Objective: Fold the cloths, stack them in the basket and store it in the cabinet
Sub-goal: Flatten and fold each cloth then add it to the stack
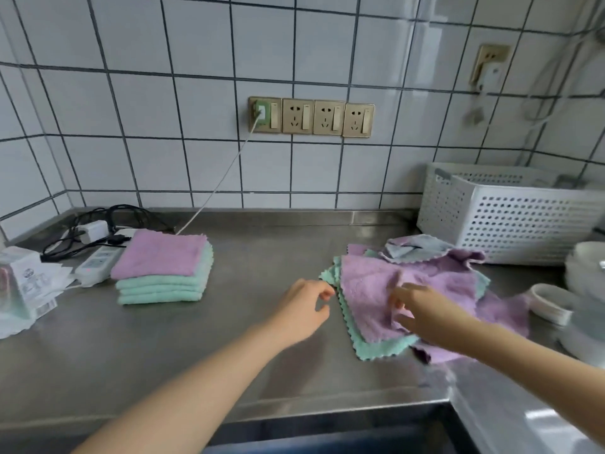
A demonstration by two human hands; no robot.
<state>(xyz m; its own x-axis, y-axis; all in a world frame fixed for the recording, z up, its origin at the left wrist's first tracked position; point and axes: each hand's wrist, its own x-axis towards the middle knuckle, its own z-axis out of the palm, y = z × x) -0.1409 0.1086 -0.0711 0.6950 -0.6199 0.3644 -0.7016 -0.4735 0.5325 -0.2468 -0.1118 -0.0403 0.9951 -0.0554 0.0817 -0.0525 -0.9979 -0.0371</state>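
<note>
A: Status on the cloths?

B: Two groups on the steel counter (pixel 262 339). Folded stack (pixel 163 273) sits well left of the white basket (pixel 510 217): purple cloth on top, several mint ones under it, edges squared. Loose pile (pixel 409 290) lies just in front of the basket and to its left, touching its base at the back: purple top sheet, mint edges showing beneath, one grey cloth (pixel 415 249) crumpled nearest the basket.

A: Hands?

B: Right hand (pixel 422 316) is over the loose pile, fingers spread and relaxed on the purple top sheet. Blurred, so can't tell if it pinches the fabric. Left hand (pixel 304 306) is beside the pile's left edge, on the side away from the basket, fingers loosely curled, thumb and forefinger close, holding nothing.

A: Basket contents?

B: Upright, interior not visible.

A: Other items?

B: Power strip (pixel 98 262) and dark cables just beyond the folded stack, far from the basket. White dishes (pixel 586 276) right of the basket. Wall sockets (pixel 311 117) above, left of it.
</note>
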